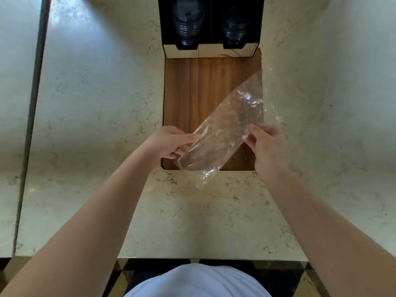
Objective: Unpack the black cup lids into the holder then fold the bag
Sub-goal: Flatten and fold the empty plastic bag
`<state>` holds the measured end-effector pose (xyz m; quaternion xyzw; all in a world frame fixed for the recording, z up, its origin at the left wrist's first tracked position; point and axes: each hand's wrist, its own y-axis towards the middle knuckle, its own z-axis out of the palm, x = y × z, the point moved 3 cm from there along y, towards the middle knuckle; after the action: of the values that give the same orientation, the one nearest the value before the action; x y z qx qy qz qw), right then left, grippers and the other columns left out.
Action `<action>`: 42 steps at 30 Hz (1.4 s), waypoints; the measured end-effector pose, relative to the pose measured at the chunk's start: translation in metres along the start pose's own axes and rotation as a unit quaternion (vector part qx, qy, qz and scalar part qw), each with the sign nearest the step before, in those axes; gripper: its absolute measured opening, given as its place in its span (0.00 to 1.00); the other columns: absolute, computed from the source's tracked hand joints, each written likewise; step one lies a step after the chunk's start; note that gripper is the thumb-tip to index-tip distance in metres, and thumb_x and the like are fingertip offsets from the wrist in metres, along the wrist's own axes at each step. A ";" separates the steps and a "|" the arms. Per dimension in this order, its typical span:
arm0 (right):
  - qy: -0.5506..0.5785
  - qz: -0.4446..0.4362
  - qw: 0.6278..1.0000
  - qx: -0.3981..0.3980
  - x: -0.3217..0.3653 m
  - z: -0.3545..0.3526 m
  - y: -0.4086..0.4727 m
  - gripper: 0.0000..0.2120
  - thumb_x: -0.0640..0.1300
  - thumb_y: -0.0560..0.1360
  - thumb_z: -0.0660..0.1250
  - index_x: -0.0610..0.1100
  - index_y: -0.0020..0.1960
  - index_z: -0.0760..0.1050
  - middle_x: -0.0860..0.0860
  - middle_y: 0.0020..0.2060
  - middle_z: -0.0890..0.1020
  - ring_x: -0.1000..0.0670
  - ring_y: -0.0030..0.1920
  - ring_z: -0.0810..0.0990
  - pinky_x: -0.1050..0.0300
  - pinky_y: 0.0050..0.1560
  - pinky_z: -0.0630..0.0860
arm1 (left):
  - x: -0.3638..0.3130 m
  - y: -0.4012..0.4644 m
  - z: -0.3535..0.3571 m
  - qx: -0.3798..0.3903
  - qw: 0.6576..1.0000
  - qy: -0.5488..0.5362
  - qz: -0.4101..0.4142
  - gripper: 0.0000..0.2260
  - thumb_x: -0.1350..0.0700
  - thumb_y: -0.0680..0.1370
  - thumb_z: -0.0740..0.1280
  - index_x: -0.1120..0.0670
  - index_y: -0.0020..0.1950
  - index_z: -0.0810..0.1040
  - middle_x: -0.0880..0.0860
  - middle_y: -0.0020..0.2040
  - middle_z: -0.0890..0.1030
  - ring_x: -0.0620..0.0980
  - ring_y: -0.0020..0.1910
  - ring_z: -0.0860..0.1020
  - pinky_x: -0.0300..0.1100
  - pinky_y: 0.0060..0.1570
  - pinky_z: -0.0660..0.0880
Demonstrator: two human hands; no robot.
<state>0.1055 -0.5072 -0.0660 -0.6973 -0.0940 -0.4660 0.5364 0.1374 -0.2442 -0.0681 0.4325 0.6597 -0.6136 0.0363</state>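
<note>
From my remote seat, I see both bare hands holding a clear, crinkled plastic bag (225,133) above the counter (96,103), a pale, marble-veined stone surface with a glossy sheen. The bag looks empty, a long flattened sleeve stretched on a slant from lower left to upper right, its film catching bright glints. The left hand (169,143) pinches the bag's lower end, its grip closed with thumb over fingers on the film. The right hand (264,144) pinches the bag's right edge partway along, fingertips closed on the plastic.

Beneath the bag lies a rectangular inset panel of brown wood (199,93), straight-grained with rounded corners. Beyond it, touching the panel's far edge, stands a boxy black holder (211,22) with two side-by-side compartments; each holds a ribbed stack of black cup lids (187,24), dim and blurred in shadow. The holder's front lip is pale. I can read no label or writing anywhere.
</note>
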 end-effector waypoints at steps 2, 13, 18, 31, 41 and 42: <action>0.058 0.039 0.997 -0.036 -0.020 -0.006 -0.023 0.06 0.36 0.77 0.73 0.42 0.46 0.76 0.44 0.48 0.85 0.48 0.47 0.88 0.62 0.44 0.83 | 0.007 -0.006 -0.008 0.014 0.999 -0.014 -0.033 0.24 0.36 0.67 0.80 0.53 0.51 0.87 0.55 0.46 0.89 0.49 0.46 0.85 0.48 0.51 0.84; 0.322 0.144 0.930 -0.102 -0.044 0.003 -0.075 0.11 0.38 0.78 0.74 0.33 0.57 0.80 0.41 0.55 0.87 0.50 0.50 0.88 0.57 0.54 0.84 | 0.015 -0.064 0.039 0.021 0.949 -0.307 -0.076 0.43 0.27 0.57 0.80 0.53 0.62 0.78 0.54 0.58 0.87 0.53 0.54 0.87 0.52 0.53 0.85; 0.091 0.127 0.986 -0.057 -0.077 0.029 -0.106 0.12 0.52 0.74 0.77 0.45 0.51 0.82 0.50 0.45 0.89 0.55 0.42 0.88 0.58 0.46 0.83 | -0.025 -0.027 0.040 -0.109 0.909 -0.402 0.002 0.28 0.49 0.73 0.80 0.58 0.67 0.75 0.58 0.59 0.86 0.56 0.55 0.87 0.55 0.57 0.84; -0.374 -0.111 0.868 0.308 0.045 0.054 -0.046 0.15 0.61 0.73 0.73 0.56 0.56 0.80 0.57 0.47 0.86 0.55 0.47 0.86 0.62 0.42 0.82 | -0.051 0.014 -0.017 -0.009 0.966 -0.246 0.076 0.05 0.63 0.80 0.70 0.59 0.54 0.84 0.54 0.50 0.90 0.53 0.52 0.88 0.44 0.49 0.85; -0.357 -0.025 0.881 0.309 0.050 0.069 0.033 0.05 0.48 0.74 0.77 0.50 0.49 0.87 0.51 0.45 0.89 0.57 0.32 0.77 0.67 0.27 0.70 | -0.040 0.017 -0.032 0.050 0.979 -0.168 0.107 0.15 0.58 0.74 0.76 0.54 0.61 0.84 0.53 0.53 0.89 0.53 0.53 0.88 0.47 0.54 0.84; -0.366 -0.044 0.883 0.290 0.050 0.069 0.035 0.03 0.47 0.75 0.77 0.50 0.48 0.87 0.51 0.44 0.89 0.57 0.33 0.81 0.67 0.28 0.72 | -0.038 0.018 -0.034 0.021 0.986 -0.122 0.109 0.13 0.59 0.75 0.76 0.55 0.60 0.83 0.53 0.51 0.89 0.52 0.51 0.88 0.46 0.52 0.84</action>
<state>0.1926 -0.4823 -0.0512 -0.6266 -0.4449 -0.1528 0.6213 0.1885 -0.2382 -0.0515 0.4244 0.5862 -0.6678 0.1741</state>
